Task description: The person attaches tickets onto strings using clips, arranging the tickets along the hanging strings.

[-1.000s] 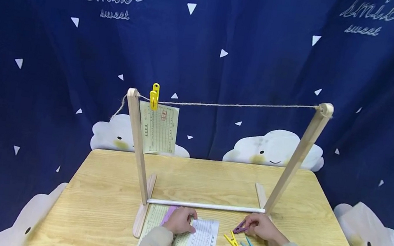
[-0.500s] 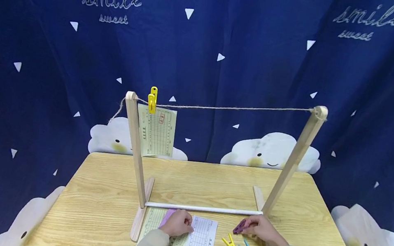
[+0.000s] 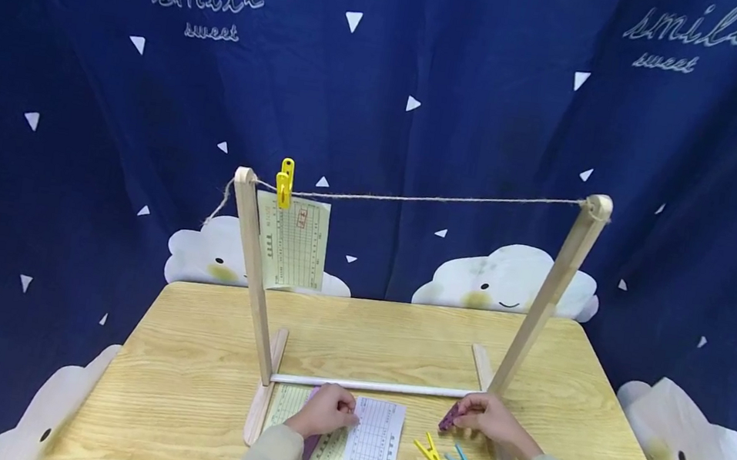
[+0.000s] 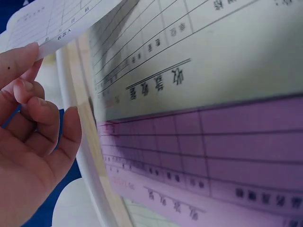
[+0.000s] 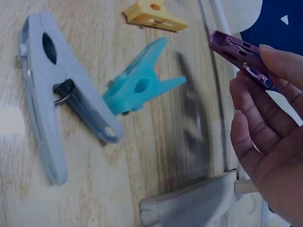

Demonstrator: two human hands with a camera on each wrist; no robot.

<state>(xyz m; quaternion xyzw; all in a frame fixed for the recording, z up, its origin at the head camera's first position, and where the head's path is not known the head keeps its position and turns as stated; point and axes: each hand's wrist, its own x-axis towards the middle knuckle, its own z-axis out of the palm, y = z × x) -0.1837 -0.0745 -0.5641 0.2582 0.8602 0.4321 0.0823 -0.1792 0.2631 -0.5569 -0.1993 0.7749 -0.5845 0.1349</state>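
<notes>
"Head view first: what do we have in our left grip (image 3: 322, 410)?"

"We have the white slip (image 3: 370, 452), pinched between thumb and finger near its far left corner. It is the rightmost of the slips on the counter (image 3: 183, 361), on the near side of the wooden frame (image 3: 548, 300). From the left wrist we see its held end curving up."

"And what do we see to its left?"

"A pale green slip (image 4: 222, 66) next to it, then the purple slip (image 4: 199, 146), which our hand partly covers in the head view."

"Our right grip (image 3: 491, 423)?"

"There we pinch the purple clip (image 5: 229, 50) between thumb and fingers, near the foot of the frame's right post. Three more lie nearer us: the yellow clip (image 5: 139, 16), the blue clip (image 5: 125, 92) to its right, and the grey clip (image 5: 47, 78) nearest."

"Anything on the cord (image 3: 414, 199)?"

"Yes, we see a yellow peg (image 3: 283, 192) at its left end, a printed sheet (image 3: 296, 251) hanging beside the left post."
</notes>
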